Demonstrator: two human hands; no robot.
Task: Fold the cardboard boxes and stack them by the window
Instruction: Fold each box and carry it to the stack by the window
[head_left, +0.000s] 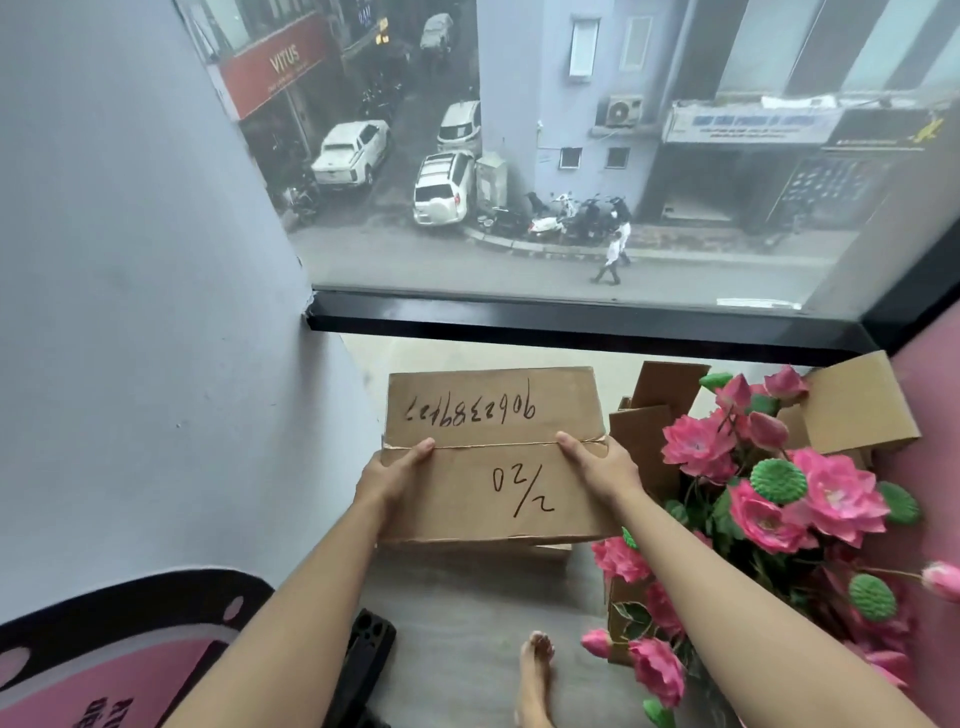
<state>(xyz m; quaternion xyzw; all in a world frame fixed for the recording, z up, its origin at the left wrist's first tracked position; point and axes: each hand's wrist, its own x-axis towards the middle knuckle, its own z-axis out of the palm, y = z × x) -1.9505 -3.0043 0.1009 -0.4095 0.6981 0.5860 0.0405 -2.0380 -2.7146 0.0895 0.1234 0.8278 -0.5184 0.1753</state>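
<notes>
Both hands (498, 467) grip closed box (493, 457) (scrawled numbers).

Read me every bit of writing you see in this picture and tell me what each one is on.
"02/2": handwritten on the near flap of the cardboard box, held by the left hand and right hand.
Long handwritten number on the far flap: upside down, roughly "906238912", uncertain.
"VITUS": red shop sign across the street.
White shop banner: too blurred to read.
Pink floor mat: lettering cut off, unreadable.
</notes>
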